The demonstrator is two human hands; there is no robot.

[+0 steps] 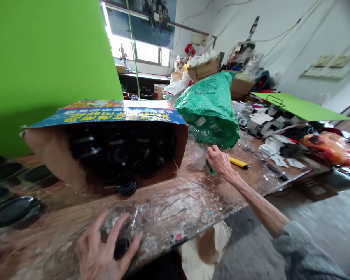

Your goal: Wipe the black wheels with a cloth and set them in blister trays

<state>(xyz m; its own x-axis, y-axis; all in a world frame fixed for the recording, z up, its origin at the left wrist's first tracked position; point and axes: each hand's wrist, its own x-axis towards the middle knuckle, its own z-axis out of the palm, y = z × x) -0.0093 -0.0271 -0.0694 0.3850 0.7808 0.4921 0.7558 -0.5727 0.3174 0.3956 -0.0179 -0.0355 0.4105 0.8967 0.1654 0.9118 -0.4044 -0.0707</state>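
- Left hand (103, 245) at near edge of wooden bench (64, 237), fingers spread wide, cupped over a black round cap (121, 248); cannot tell whether it is gripped or only covered
- Cap sits under the hand's fingers, on clear plastic film (169, 210) spread over the bench
- Right hand (220, 161) reaches across the bench, fingers curled narrow over a green scrap (210, 168), mostly hidden, apparently held against the palm
- Yellow-handled utility knife (239, 162) lies just beside the right hand, not touched
- Cardboard carton (46, 155) lies on its side, open mouth toward the person, packed with black round caps (90, 149)
- One loose black cap (126, 186) rests at the carton's lip
- Black oval dishes (13, 212) lie in rows on the bench, left of the carton
- Green plastic sack (208, 111) slumps behind the right hand
- Far end of bench: white cartons (262, 124), orange bag (328, 147), green board (297, 107)
- Right sleeve (303, 252) grey, pushed back from the forearm
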